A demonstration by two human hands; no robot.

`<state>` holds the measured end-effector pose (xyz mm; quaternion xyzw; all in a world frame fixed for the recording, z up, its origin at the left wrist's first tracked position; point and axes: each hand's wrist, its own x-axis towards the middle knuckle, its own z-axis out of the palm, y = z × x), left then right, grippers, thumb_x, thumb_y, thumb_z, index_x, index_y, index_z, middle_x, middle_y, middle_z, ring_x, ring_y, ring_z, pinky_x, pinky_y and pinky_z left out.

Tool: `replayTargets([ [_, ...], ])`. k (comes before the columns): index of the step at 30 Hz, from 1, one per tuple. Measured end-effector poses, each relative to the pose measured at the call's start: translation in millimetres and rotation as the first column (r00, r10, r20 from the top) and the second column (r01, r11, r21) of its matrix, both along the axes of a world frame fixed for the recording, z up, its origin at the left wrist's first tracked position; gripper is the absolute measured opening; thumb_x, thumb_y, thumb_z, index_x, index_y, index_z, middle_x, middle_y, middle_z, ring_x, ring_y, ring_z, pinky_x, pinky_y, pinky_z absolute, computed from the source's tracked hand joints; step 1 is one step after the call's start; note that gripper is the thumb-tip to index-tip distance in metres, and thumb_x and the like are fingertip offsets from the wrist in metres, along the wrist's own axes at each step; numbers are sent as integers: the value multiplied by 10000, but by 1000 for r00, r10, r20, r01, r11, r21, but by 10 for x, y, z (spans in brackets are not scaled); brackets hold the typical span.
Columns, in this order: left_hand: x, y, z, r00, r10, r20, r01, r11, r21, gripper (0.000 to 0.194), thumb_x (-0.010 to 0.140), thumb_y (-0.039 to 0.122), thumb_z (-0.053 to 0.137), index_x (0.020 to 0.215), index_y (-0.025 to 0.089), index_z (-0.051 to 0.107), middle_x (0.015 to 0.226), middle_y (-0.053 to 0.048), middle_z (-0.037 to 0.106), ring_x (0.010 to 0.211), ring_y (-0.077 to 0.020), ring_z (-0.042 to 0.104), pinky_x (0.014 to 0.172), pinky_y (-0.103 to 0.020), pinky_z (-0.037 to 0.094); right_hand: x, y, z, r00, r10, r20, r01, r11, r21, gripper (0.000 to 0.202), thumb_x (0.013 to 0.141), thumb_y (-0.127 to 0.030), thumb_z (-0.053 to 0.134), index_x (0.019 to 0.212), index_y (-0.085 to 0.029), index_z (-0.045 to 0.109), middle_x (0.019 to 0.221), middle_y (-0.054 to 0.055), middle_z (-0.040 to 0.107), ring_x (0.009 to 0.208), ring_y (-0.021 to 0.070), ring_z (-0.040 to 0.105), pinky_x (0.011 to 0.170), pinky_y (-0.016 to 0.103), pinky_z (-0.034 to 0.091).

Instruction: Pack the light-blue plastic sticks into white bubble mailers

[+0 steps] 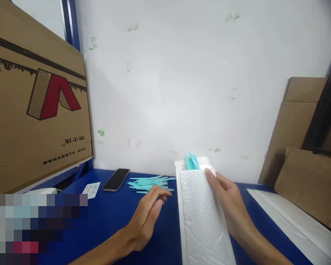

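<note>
My right hand (228,198) grips the right edge of a white bubble mailer (202,217), its thumb on the front near the open top. The mailer stands tilted up, its lower end running out of the bottom of the view. Several turquoise plastic sticks (192,162) poke out of its mouth; their lower parts are hidden inside. To the left of the mailer, my left hand (149,213) hovers with loosely bent fingers apart from the thumb, and nothing shows in it. Just beyond its fingers lies a loose pile of similar turquoise sticks (150,182) on the blue table (99,228).
A black phone (116,179) and a white printed card (91,190) lie left of the pile. A large cardboard box (38,99) rises at the left. At right are white mailers (295,224) and brown cardboard (306,187). A white wall (168,92) closes the back.
</note>
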<state>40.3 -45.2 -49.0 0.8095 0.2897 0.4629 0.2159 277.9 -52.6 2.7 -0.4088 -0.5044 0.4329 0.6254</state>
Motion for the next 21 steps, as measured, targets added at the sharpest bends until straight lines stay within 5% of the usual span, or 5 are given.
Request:
replayTargets([
  [8,-1,-19,-28,999,-37,-23,37,999,-6,446,1005,470,377,1378,253,491,1110,-92,584,939,-237,534,856,-386,434,-39,32,53,999,-39,-29,43,988,148,323,904,-522,633,1031,-243,734,748,-4,596,651,151,462,586,254,393],
  [15,114,-147,15,990,-133,-43,129,988,-85,619,907,562,566,1457,301,455,1251,-76,632,1009,-265,586,921,-383,463,-195,-87,67,977,25,-211,-12,998,64,394,870,-539,671,1118,-235,709,926,36,699,747,182,597,626,268,472],
  [21,163,-256,-4,1000,0,7,1,971,-239,560,873,524,631,1363,253,592,1219,-96,693,1075,-339,613,960,-439,487,-277,-145,54,958,136,-252,-136,991,20,450,872,-537,666,1203,-233,679,963,51,713,809,214,638,668,290,498],
])
